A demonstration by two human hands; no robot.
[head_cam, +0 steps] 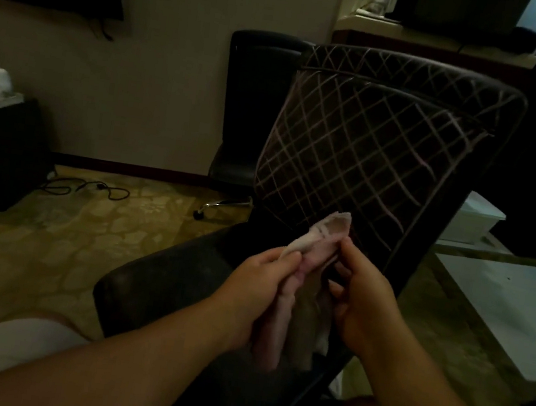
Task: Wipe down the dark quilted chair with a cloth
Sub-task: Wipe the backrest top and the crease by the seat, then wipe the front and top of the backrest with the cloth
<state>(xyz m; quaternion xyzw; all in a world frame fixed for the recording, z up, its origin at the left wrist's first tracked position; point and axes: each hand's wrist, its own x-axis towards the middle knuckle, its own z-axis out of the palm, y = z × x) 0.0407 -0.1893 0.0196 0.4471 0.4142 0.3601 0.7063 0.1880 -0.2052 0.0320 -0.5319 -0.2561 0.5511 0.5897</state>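
Both hands hold the cloth [319, 241] up in the air, just in front of the chair [364, 147] — it does not look like it touches the chair yet. The left hand [257, 291] pinches one side with thumb and fingers, and the right hand [363, 302] pinches the other side, so each grip is closed on the cloth.

What could go wrong? The cloth is small, soft and bunched up, so a loose pinch could let it drop onto the seat or the floor. A wadded cloth may also skip the stitched lines.

The chair back is dark and smooth-looking, with pale criss-cross stitching that makes little diamonds. Its seat is dark, rounded and padded. The cloth is pale, thin and floppy — it hangs down between the hands.
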